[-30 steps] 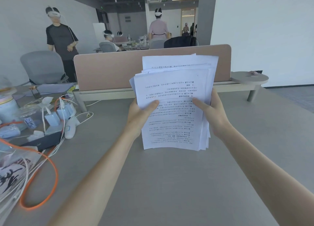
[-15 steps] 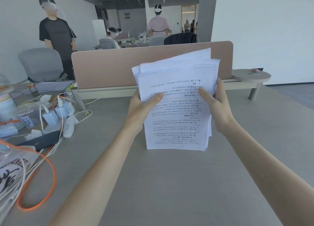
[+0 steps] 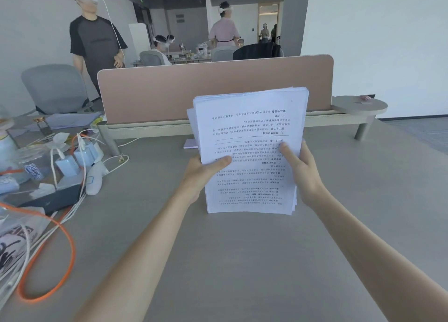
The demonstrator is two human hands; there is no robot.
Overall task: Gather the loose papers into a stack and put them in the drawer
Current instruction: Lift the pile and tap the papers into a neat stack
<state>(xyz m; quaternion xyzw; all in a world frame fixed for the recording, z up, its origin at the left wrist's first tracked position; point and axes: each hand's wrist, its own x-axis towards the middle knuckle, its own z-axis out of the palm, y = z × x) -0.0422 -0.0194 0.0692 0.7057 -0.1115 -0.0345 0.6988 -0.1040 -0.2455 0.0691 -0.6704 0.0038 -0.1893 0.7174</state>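
The left hand (image 3: 202,174) and right hand (image 3: 304,174) are clamped on the side edges of the white printed paper stack (image 3: 249,152), which is stood upright with its bottom edge on the grey worktop (image 3: 218,261), likely so the sheets are squared. At left, an orange cable (image 3: 48,261) is looped; beyond, a pink divider panel (image 3: 169,91) is seen. No drawer is visible.

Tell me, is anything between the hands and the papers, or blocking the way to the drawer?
Nothing sits between them: the left hand and right hand already grip the stack of papers, standing on its bottom edge on the desk. No drawer is in view, so that path cannot be judged.
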